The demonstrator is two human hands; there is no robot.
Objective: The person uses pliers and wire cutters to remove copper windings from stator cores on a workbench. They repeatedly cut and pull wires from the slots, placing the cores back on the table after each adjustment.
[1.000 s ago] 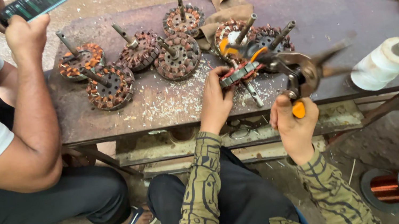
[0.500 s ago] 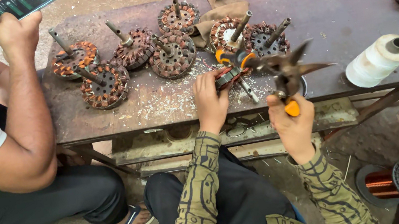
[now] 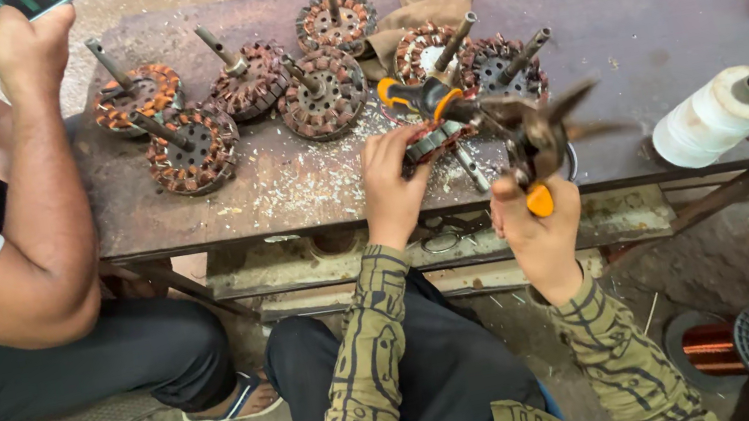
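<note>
While left hand [image 3: 393, 180] pinned wound stator [image 3: 432, 142] at centre of surface [image 3: 644, 3], right hand [image 3: 537, 232] clenched orange-handled tool [image 3: 532, 149]; steadier stator grip seemed wise.

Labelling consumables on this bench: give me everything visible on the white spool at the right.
The white spool is a fat roll of white thread or cord, wound smooth and still full. Its core looks like a grey tube, with the open end facing up and to the right. It lies tilted on its side near the front right edge of the rusty metal table. Nothing touches it but the tabletop. The right hand, which holds an orange-handled tool, is to its left, apart from it.
</note>
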